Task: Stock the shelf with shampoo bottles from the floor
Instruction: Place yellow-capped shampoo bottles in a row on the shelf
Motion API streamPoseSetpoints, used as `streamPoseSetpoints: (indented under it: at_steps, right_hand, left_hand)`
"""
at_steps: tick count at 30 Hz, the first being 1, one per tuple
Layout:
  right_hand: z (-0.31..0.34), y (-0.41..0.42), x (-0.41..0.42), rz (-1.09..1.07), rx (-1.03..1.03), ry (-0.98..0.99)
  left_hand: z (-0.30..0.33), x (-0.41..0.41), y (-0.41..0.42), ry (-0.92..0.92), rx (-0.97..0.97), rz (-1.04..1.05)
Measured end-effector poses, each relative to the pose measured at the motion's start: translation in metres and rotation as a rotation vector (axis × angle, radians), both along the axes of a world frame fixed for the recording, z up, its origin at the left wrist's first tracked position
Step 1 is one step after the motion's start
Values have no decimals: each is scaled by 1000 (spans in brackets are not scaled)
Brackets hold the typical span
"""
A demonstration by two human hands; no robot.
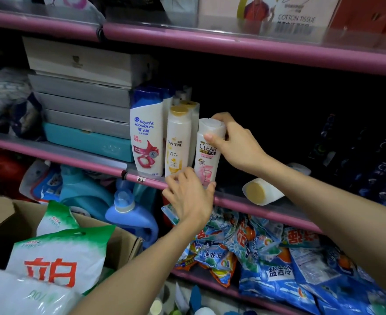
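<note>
My right hand (233,142) pinches the cap of the Clear bottle (206,153) — upright at the shelf edge (244,201), beside the Pantene bottle (177,142) — left hand (189,196), fingers relaxed, steadies its base.

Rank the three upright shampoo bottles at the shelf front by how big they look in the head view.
1. Head & Shoulders bottle
2. Pantene bottle
3. Clear bottle, partly covered by both hands, but clearly shortest.
</note>
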State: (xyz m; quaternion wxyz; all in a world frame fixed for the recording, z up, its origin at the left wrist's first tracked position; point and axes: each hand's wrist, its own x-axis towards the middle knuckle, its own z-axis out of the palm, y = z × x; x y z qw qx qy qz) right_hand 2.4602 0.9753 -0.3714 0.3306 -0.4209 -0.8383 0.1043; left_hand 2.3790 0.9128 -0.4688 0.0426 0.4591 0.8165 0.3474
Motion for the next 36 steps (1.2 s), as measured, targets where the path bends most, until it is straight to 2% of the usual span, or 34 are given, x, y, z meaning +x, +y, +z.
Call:
streamPoseSetpoints:
  at_steps: [2,5,9,10,12,17,19,22,25,29,33,36]
  right_hand:
    - [2,4,10,-45,37,-57]
    - [3,13,36,-122,34,-56]
    - [7,22,72,-273,-43,-14]
    - [8,23,79,-309,-51,-31]
    - [9,20,92,-358,6,-104]
    - [6,-9,137,-349,371,-118]
    - [6,-22,158,-353,473,-119]
    - [-4,-41,179,-367,536,-245]
    - [-20,-50,193,-404,503,-361]
    - [-44,-52,200,-496,331,-646]
    - [-58,-56,196,-415,258,-854]
    - [-63,-58,194,-395,184,-870]
  left_hand:
    - [2,5,-2,45,34,-104]
    - [9,20,-1,-1,-24,-359]
    - [24,46,-4,-318,1,-555]
    - [25,53,-5,-331,11,-593]
    - [26,62,-5,-245,-33,-647]
    - [23,73,1,30,-148,-615]
    - [22,75,6,80,-127,-589]
    - [21,74,13,73,-81,-544]
    - [23,68,12,-31,-69,-522]
    - [41,49,8,-170,-23,-458]
    - [79,23,6,-179,77,-452]
    - [113,12,5,-111,144,-462]
